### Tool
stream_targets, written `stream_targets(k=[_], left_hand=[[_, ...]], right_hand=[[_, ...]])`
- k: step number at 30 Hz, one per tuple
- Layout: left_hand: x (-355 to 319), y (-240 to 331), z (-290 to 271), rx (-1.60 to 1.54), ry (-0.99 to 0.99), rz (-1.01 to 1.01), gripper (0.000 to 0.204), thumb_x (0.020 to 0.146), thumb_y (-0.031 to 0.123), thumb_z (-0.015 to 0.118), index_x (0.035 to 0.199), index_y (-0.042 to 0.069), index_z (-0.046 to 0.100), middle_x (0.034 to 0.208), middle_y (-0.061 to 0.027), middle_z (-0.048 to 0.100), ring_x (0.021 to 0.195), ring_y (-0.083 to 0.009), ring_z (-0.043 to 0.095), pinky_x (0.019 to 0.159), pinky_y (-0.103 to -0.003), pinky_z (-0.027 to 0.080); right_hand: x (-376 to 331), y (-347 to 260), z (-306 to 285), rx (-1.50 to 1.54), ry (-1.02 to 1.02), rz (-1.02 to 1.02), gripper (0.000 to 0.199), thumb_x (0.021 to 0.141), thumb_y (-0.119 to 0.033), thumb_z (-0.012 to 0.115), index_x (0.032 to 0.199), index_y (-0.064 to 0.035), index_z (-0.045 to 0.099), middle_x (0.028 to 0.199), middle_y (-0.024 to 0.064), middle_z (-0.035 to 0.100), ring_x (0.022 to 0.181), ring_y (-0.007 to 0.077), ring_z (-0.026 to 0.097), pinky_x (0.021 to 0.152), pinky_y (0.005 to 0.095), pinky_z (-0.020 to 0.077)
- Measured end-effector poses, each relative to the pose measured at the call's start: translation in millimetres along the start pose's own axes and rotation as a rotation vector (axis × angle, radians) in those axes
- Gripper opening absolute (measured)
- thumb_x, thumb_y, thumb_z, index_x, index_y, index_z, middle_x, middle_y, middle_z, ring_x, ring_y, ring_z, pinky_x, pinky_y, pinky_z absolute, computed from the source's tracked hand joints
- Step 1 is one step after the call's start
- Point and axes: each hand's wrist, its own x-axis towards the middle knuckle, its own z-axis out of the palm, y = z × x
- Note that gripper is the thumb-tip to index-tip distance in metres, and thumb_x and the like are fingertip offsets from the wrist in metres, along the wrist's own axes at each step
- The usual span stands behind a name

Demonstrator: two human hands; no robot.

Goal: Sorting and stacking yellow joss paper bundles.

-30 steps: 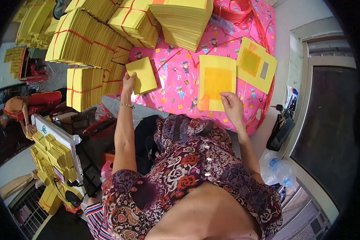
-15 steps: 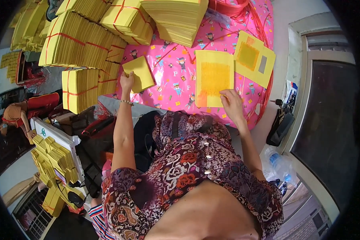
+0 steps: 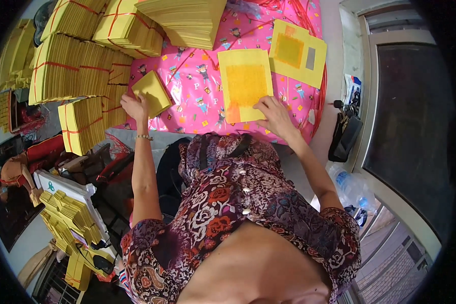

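Observation:
My left hand [image 3: 135,107] grips the near corner of a small stack of yellow paper [image 3: 152,92] that rests on the pink patterned cloth [image 3: 197,101]. Over to the right, my right hand [image 3: 274,114] presses its fingers on the near edge of a yellow sheet with an orange square [image 3: 244,83], which lies flat on the same cloth. Beyond it lies another yellow sheet with an orange and a grey patch [image 3: 297,53].
Tied bundles of yellow paper [image 3: 81,66] stand piled at the left and back, with a loose tall stack [image 3: 185,20] behind. Red strings [image 3: 316,96] trail along the cloth's right edge. A black bag [image 3: 345,133] and a plastic bottle [image 3: 352,188] sit at the right by a window.
My left hand has brought the small stack a little closer and lower on the cloth. My right hand has stayed on the near edge of the orange-square sheet.

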Motion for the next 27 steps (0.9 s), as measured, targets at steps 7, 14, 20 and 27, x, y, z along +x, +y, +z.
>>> stream_targets(k=[7, 14, 20, 27], left_hand=[[-36.2, 70.7, -28.2, -0.802, -0.592, -0.011, 0.016, 0.084, 0.007, 0.062, 0.099, 0.004, 0.056, 0.079, -0.0028, 0.056, 0.068, -0.0124, 0.052, 0.061, -0.027, 0.044], [-101.0, 146.8, -56.1, -0.993, -1.132, 0.194, 0.031, 0.077, 0.013, 0.075, 0.103, 0.009, 0.059, 0.076, 0.0034, 0.053, 0.066, -0.0051, 0.049, 0.057, -0.021, 0.042], [-118.5, 185.8, -72.1, -0.823, -1.029, 0.364, 0.033, 0.073, 0.008, 0.075, 0.102, 0.004, 0.060, 0.088, -0.0066, 0.049, 0.070, -0.0153, 0.054, 0.064, -0.027, 0.047], [-133.0, 175.2, -47.4, -0.860, -0.991, 0.212, 0.024, 0.077, 0.005, 0.070, 0.099, 0.004, 0.060, 0.086, -0.0057, 0.050, 0.069, -0.0145, 0.058, 0.064, -0.027, 0.049]], right_hand=[[5.3, 12.8, -4.6, 0.034, -0.019, -0.103, 0.041, 0.062, -0.017, 0.077, 0.097, -0.0085, 0.059, 0.097, 0.0071, 0.052, 0.092, 0.0267, 0.053, 0.077, 0.0377, 0.0472], [11.4, 21.0, -16.1, 0.194, -0.039, -0.125, 0.023, 0.070, -0.022, 0.074, 0.085, -0.0064, 0.066, 0.092, 0.0075, 0.059, 0.087, 0.0261, 0.060, 0.074, 0.0369, 0.0494], [14.7, 26.2, -16.0, 0.222, -0.124, -0.077, 0.016, 0.076, -0.021, 0.071, 0.084, -0.0070, 0.069, 0.095, 0.0072, 0.061, 0.084, 0.0244, 0.061, 0.071, 0.0351, 0.0502], [17.0, 28.1, -16.1, 0.258, -0.132, -0.051, 0.014, 0.080, -0.020, 0.068, 0.084, -0.0063, 0.069, 0.095, 0.0075, 0.061, 0.081, 0.0234, 0.062, 0.068, 0.0344, 0.0495]])
